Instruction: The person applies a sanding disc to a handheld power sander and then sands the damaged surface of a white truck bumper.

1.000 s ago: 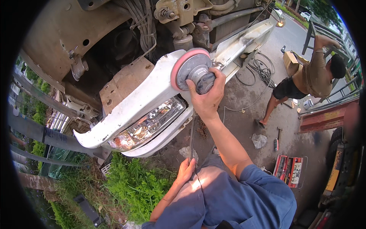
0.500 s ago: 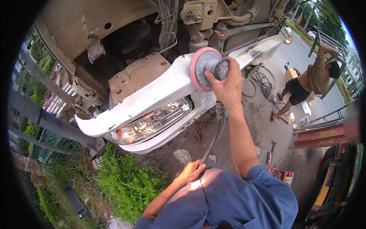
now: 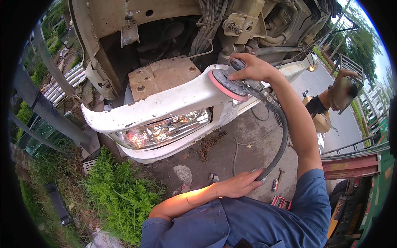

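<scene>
My right hand (image 3: 257, 69) is wrapped round the dark knob of a disc sander (image 3: 228, 82) with a pink-edged pad. Its pad is tilted at the white truck bumper (image 3: 163, 103), close to the upper edge beside the headlight (image 3: 165, 131); whether they touch, I cannot tell. A thick dark hose (image 3: 283, 142) runs from the sander down to my left hand (image 3: 240, 184), whose fingers close round it in front of my body. The headlight sits in the bumper opening and reflects light. Worn, chipped paint shows along the bumper's top.
Behind the bumper lie a brown metal plate (image 3: 164, 78) and bundled cables (image 3: 209, 20). A grey pole (image 3: 51, 109) and green plants (image 3: 120, 194) stand left. Tools and a rusty chain (image 3: 210, 145) lie on the ground. Another person (image 3: 337, 95) holds a frame at right.
My right hand has turned the sander, so its pad now lies flatter and its hose swings out right. My left hand has moved right with the hose. The view has shifted slightly.
</scene>
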